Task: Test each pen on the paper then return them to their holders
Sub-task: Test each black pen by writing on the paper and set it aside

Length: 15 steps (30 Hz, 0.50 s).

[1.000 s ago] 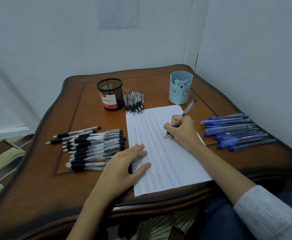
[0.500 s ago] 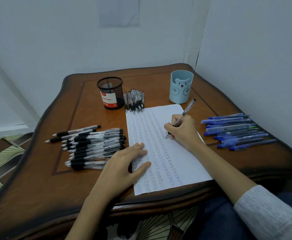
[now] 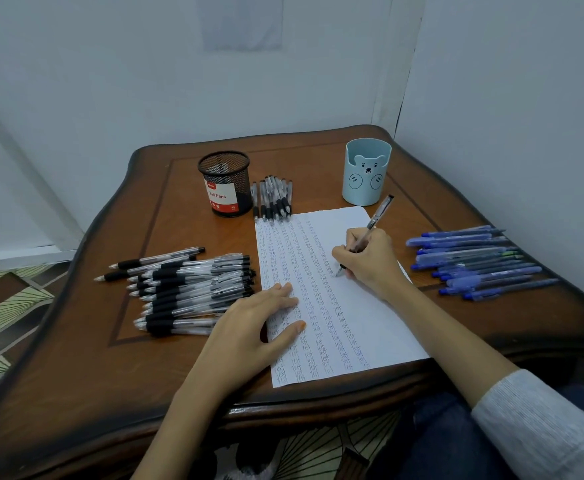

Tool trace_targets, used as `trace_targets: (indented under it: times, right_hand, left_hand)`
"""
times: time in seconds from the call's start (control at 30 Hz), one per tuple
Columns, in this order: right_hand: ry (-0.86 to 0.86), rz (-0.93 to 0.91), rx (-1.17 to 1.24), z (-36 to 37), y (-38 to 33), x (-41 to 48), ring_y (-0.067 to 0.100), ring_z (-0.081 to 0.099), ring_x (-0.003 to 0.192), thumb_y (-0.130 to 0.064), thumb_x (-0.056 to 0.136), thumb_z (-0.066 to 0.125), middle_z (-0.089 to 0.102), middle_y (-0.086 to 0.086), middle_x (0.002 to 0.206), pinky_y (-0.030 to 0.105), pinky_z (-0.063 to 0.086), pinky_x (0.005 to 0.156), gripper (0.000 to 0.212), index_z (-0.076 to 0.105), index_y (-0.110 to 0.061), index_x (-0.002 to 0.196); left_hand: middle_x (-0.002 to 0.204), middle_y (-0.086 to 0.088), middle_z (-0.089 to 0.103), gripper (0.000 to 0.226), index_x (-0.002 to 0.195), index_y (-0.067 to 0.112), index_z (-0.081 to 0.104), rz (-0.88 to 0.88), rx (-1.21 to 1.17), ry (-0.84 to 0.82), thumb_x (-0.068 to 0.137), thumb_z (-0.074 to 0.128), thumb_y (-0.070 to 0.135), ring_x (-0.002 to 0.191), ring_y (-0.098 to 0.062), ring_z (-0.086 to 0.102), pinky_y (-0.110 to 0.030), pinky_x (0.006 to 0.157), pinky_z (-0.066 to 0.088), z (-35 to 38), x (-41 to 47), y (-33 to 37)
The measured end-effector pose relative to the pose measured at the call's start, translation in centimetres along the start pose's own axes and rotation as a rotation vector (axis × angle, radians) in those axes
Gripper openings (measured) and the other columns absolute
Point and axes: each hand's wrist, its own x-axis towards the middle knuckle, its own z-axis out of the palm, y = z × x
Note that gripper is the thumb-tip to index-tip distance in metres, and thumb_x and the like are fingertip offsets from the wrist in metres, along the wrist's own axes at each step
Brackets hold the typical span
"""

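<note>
Many black-grip pens [image 3: 193, 289] lie in a loose pile on the left part of the wooden table [image 3: 76, 375], tips pointing left. Behind them stands a black mesh holder [image 3: 226, 183] with a red and white label. Just to its right lies a small bunch of black pens [image 3: 272, 200], its near ends reaching the far edge of the paper [image 3: 370, 323]. The left hand [image 3: 249, 327] lies flat with straight, relaxed fingers, pressing down the sheet's left edge beside the pile. Columns of small scribbles cover most of the sheet. The right hand [image 3: 370, 258] pinches a clear pen with a black clip [image 3: 379, 214] in a writing hold, tip down on the paper towards its right side. Behind that hand a light blue bear holder [image 3: 366, 173] stands upright. Farther right, a row of blue pens [image 3: 474, 261] lies on the table, apart from the sheet. A grey sleeve [image 3: 543, 427] covers the right arm near the elbow.
</note>
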Motion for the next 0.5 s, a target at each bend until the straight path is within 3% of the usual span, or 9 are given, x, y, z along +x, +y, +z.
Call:
trace_targets:
  times: [0.07, 0.23, 0.37, 0.5]
  right_hand:
    - [0.017, 0.000, 0.012, -0.1, 0.1, 0.1, 0.018, 0.050, 0.042, 0.004, 0.081, 0.064, 0.044, 0.013, 0.057, 0.019, 0.038, 0.039, 0.025, 0.048, 0.015, 0.066]
    - [0.025, -0.020, -0.013, 0.2, 0.0, -0.1, 0.026, 0.047, 0.047, 0.006, 0.081, 0.062, 0.043, 0.013, 0.055, 0.018, 0.035, 0.039, 0.024, 0.046, 0.013, 0.065]
    - [0.044, 0.151, 0.296, -0.5, -0.4, 0.2, 0.009, 0.041, 0.032, -0.007, 0.091, 0.062, 0.048, 0.011, 0.052, 0.017, 0.025, 0.033, 0.033, 0.046, -0.005, 0.062]
    - [0.045, 0.261, 0.439, -1.0, -0.8, 0.2, 0.010, 0.037, 0.035, -0.029, 0.098, 0.052, 0.050, 0.002, 0.054, 0.017, 0.023, 0.036, 0.028, 0.050, -0.016, 0.074]
  left_hand:
    - [0.140, 0.021, 0.046, 0.057, 0.126, 0.031, 0.060, 0.000, -0.003, 0.000, 0.083, 0.045, 0.065, 0.131, 0.011, 0.034, -0.026, 0.110, 0.036, 0.0, 0.0, 0.0]
    - [0.140, 0.020, 0.047, 0.056, 0.125, 0.031, 0.060, 0.007, 0.000, 0.002, 0.083, 0.045, 0.064, 0.130, 0.010, 0.036, -0.026, 0.108, 0.037, 0.0, 0.0, 0.0]
    - [0.138, 0.019, 0.048, 0.054, 0.124, 0.030, 0.061, 0.018, -0.016, 0.014, 0.083, 0.048, 0.063, 0.129, 0.010, 0.038, -0.027, 0.108, 0.038, 0.0, 0.1, 0.0]
    - [0.139, 0.019, 0.049, 0.054, 0.124, 0.030, 0.061, 0.019, -0.016, 0.010, 0.084, 0.048, 0.063, 0.129, 0.011, 0.037, -0.028, 0.108, 0.039, -0.1, 0.0, 0.0]
